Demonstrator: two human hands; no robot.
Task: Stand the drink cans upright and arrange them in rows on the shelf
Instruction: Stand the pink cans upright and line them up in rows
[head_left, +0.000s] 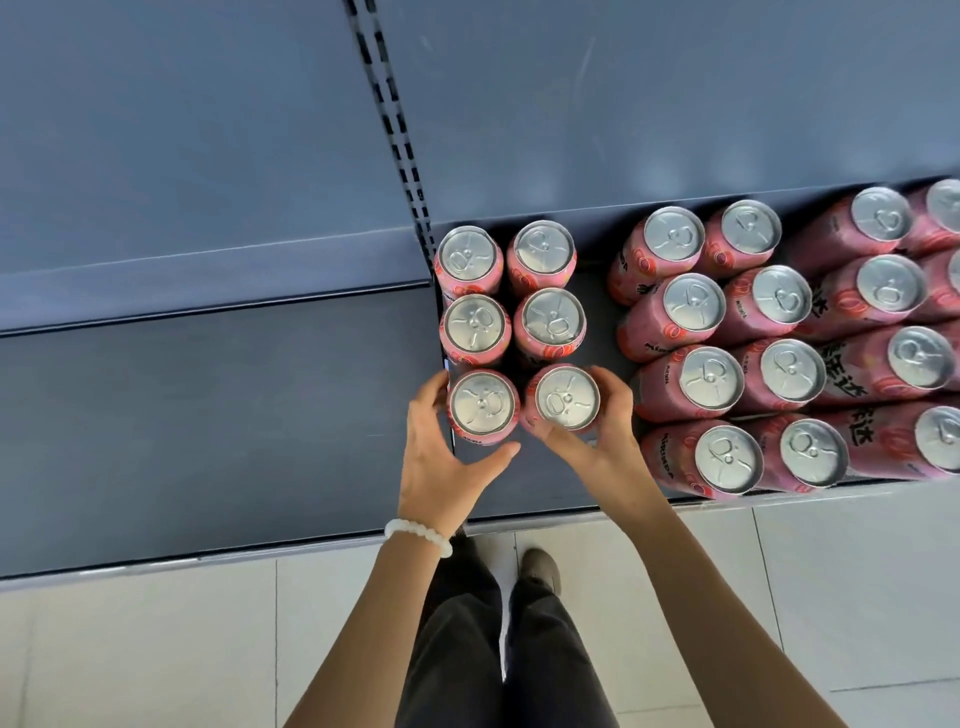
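left hand (441, 467): being curled around front-left pink aluminium drink can (483, 408), steadying it
right hand (597, 431): being wrapped around front-right pink can (566, 397), for row alignment
dark grey metal shelf (208, 415): being filled

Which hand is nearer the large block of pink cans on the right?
Right. The right hand grips a front can beside the large block of pink cans; the left hand is farther left.

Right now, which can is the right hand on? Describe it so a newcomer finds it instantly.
On the dark shelf, find the separate two-column block of six pink cans at its left end. It is the front can of the right column, the only one the right hand grips.
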